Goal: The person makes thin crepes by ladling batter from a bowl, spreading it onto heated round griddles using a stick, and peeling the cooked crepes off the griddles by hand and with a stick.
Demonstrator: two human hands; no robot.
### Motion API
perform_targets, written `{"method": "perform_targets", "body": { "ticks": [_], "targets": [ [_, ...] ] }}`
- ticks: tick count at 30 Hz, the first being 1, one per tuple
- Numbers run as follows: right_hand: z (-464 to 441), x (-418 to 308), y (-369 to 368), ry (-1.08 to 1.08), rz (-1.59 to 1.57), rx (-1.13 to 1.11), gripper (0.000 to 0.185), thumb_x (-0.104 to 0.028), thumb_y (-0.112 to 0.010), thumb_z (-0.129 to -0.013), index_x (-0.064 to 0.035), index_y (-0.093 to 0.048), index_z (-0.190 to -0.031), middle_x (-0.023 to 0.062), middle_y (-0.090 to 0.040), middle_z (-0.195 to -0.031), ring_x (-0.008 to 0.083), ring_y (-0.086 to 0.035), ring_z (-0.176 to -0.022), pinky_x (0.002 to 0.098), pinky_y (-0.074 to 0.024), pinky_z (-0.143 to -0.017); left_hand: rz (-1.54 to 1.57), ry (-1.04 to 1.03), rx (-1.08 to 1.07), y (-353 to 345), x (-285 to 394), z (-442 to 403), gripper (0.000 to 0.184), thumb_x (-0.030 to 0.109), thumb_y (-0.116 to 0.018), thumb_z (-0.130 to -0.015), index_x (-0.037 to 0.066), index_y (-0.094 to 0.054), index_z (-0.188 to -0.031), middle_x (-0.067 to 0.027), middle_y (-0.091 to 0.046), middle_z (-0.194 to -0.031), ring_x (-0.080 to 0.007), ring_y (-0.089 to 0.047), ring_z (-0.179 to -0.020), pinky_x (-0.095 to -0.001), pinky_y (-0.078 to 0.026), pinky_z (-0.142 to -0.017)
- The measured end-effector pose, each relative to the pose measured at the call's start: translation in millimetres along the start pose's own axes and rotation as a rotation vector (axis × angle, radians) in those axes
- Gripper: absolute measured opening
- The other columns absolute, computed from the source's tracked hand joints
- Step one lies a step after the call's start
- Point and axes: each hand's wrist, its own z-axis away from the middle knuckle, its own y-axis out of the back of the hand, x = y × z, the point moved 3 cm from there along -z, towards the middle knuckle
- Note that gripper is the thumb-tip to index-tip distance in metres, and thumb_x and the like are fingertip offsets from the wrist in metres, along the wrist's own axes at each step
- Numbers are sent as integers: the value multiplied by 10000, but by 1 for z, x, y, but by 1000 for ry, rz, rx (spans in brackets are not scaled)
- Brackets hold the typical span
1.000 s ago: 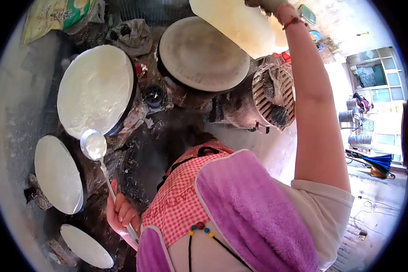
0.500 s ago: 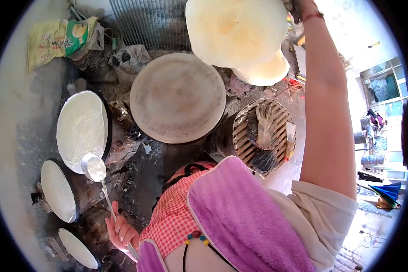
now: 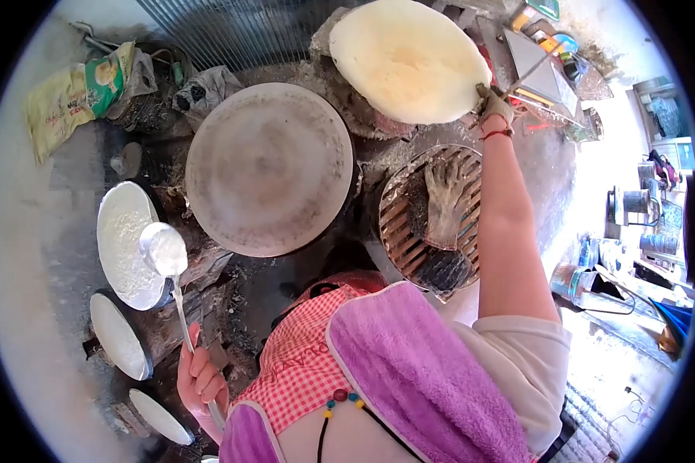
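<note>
My left hand [image 3: 201,374] is closed round the handle of a ladle [image 3: 164,251] whose bowl carries white batter. The bowl hangs over the edge of a batter-covered round griddle [image 3: 125,239]. My right hand [image 3: 493,106], in a dirty glove, is at the right edge of a large pale flatbread [image 3: 409,62] and its fingers close on that edge. A thin stick [image 3: 534,71] shows beside this hand; whether the hand also grips it is unclear. Between my hands is a bare round griddle [image 3: 270,170].
A slatted round stand [image 3: 398,231] holds a work glove [image 3: 445,202] and a dark pad [image 3: 445,270]. Two more pale-topped griddles [image 3: 120,336] are at the lower left. A yellow-green sack [image 3: 58,108] lies upper left, near a metal grille [image 3: 239,31]. A low table [image 3: 533,65] stands upper right.
The view has shifted rightward. The flatbread, earlier lifted above the griddle by my right hand, has moved away and now lies flatter beyond the slatted stand. My left hand keeps the ladle.
</note>
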Motion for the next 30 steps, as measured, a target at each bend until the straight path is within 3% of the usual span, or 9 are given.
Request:
{"method": "perform_targets", "body": {
  "ticks": [4, 7, 8, 10, 15, 19, 23, 26, 30],
  "targets": [
    [25, -46, 16, 378, 728, 208, 631, -392, -750, -689, -38, -579, -1183, 186, -624, -1171, 360, -596, -1064, 417, -457, -895, -18, 150, -86, -13, -6, -19, 491, 211, -274, -1047, 48, -130, -1487, -12, -325, -736, -79, -296, -464, -228, -317, -389],
    [97, -75, 7, 672, 1029, 100, 568, -284, -651, -817, -81, -478, -1318, 127, -684, -991, 275, -648, -816, 361, -496, -687, -28, 297, -180, -20, -11, -43, 508, 196, -275, -1044, 64, -92, -1499, -18, -325, -745, -65, -290, -467, -207, -313, -381],
    [146, -71, -5, 689, 582, -290, 488, -224, -596, -876, -96, -471, -1330, 144, -677, -992, 256, -648, -791, 352, -508, -660, -98, 325, -213, -21, -13, -52, 531, 167, -301, -1036, 96, -67, -1508, -15, -324, -754, -49, -297, -480, -186, -305, -382],
    [202, 6, -10, 971, 1120, -816, 471, -166, -550, -918, -118, -436, -1373, 123, -642, -1096, 233, -656, -815, 333, -537, -648, -198, 342, -240, -25, -23, -71, 549, 169, -325, -1034, 115, -60, -1511, -8, -323, -753, -45, -296, -483, -178, -297, -381],
    [509, -7, -60, 578, 620, -1683, 423, -226, -618, -868, -99, -545, -1265, 129, -677, -1013, 244, -654, -927, 375, -506, -830, -428, 373, -208, -15, -44, -96, 504, 218, -394, -1026, 123, -212, -1487, 3, -340, -765, -35, -288, -490, -159, -283, -374],
    [469, -7, -23, 130, 448, -1524, 538, -243, -657, -847, -81, -489, -1332, 133, -661, -1096, 223, -649, -980, 340, -499, -875, -325, 316, 16, 16, -25, -99, 349, 314, -406, -1020, 46, -531, -1206, 3, -372, -779, -34, -256, -433, -168, -249, -319],
    [330, 39, 74, 780, 1388, -246, 744, -561, -642, -765, -167, -467, -1371, 129, -406, -1449, 315, -361, -1345, 434, -266, -1110, -300, 464, -436, 22, 30, -75, 317, 303, -414, -1017, 26, -526, -1122, 16, -342, -722, -37, -263, -425, -181, -263, -321],
    [299, 65, 95, 653, 1331, -367, 681, -589, -593, -782, -305, -447, -1383, 107, -257, -1531, 347, -188, -1413, 456, -126, -1154, -509, -55, -555, 41, 83, -63, 344, 338, -356, -1031, 50, -535, -1088, -7, -362, -755, -42, -288, -441, -217, -293, -307],
    [247, 118, 117, 551, 1526, -383, 637, -535, -606, -806, -241, -468, -1353, 120, -382, -1452, 341, -374, -1321, 416, -291, -1098, -314, 41, -494, 16, 70, -51, 328, 300, -354, -1035, 11, -507, -1067, -24, -369, -739, -66, -316, -409, -215, -337, -318]
  ]
}}
